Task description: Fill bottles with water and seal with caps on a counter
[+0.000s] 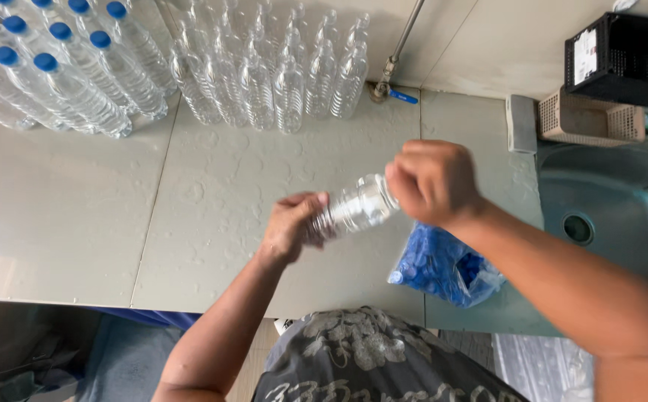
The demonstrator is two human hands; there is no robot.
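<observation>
The left hand [290,223] is gripping the base of a clear ribbed plastic water bottle [355,208] at centre, while the right hand [432,181] is fisting closed over its neck. At eleven o'clock, blue-capped filled bottles [78,82] are lying finished; at twelve, uncapped clear bottles [279,74] are standing waiting, with a clear bag of blue caps [443,268] sitting at four o'clock.

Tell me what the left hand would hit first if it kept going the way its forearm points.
The left hand points up and right, toward the wall. It already grips the bottle; past that, the first thing in line looks like the right hand at the bottle's top. Depth is hard to judge.
</observation>
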